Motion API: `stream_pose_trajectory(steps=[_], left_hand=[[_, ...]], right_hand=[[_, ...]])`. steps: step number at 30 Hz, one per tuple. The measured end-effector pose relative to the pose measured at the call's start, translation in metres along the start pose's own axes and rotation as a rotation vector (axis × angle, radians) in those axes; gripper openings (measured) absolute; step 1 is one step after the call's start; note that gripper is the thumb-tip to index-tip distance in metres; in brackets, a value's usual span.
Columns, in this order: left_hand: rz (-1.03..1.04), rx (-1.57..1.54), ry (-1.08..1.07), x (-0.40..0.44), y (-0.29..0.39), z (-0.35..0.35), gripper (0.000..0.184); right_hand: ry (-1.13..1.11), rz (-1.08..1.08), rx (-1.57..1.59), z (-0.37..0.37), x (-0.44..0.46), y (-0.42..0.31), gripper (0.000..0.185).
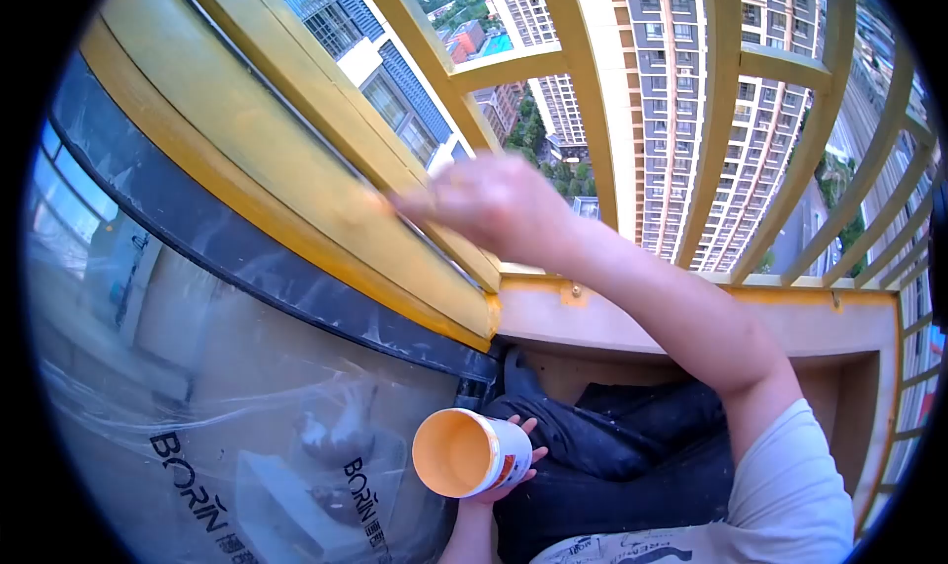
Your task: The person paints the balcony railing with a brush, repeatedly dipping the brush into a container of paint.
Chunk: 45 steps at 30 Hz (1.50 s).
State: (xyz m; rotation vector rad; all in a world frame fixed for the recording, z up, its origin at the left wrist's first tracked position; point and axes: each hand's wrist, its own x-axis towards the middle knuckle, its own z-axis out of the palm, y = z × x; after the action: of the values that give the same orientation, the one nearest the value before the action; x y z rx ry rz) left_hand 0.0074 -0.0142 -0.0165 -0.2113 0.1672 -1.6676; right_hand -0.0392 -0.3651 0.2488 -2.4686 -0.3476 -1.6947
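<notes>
My left hand (515,455) is wrapped around the side of a white paint bucket (494,455), fingers spread along its outer wall. The bucket is tilted towards me, and its inside is coated pale orange-yellow. My right hand (499,203) is raised at the yellow-painted frame (296,189) on the left, blurred by motion. Its fingers look closed, their tips pointing left at the frame's surface. Whatever they hold, if anything, is too smeared to make out.
Yellow railing bars (583,100) stand ahead, with tall buildings (671,100) far below. A ledge (671,317) runs under the railing. At lower left is glass (197,366) behind printed plastic film, edged by a dark frame (247,248). My dark-trousered legs (612,465) are close by.
</notes>
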Motion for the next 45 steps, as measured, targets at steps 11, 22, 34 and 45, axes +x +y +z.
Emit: stream_pose_trajectory(steps=[11,22,34,45], left_hand=[[-0.008,0.02,0.027,-0.004,0.001,0.001,0.091],[-0.034,0.249,-0.011,0.004,-0.035,0.016,0.094],[0.068,0.44,0.035,0.014,-0.094,0.052,0.091],[0.102,0.486,0.04,0.01,-0.104,0.058,0.089]], right_hand=[[-0.38,0.468,0.229,-0.004,-0.227,-0.071,0.019],[0.382,1.494,0.972,-0.053,-0.295,-0.101,0.025],[0.523,1.341,1.221,-0.024,-0.314,-0.098,0.016],[0.567,1.312,1.196,-0.011,-0.321,-0.092,0.015]])
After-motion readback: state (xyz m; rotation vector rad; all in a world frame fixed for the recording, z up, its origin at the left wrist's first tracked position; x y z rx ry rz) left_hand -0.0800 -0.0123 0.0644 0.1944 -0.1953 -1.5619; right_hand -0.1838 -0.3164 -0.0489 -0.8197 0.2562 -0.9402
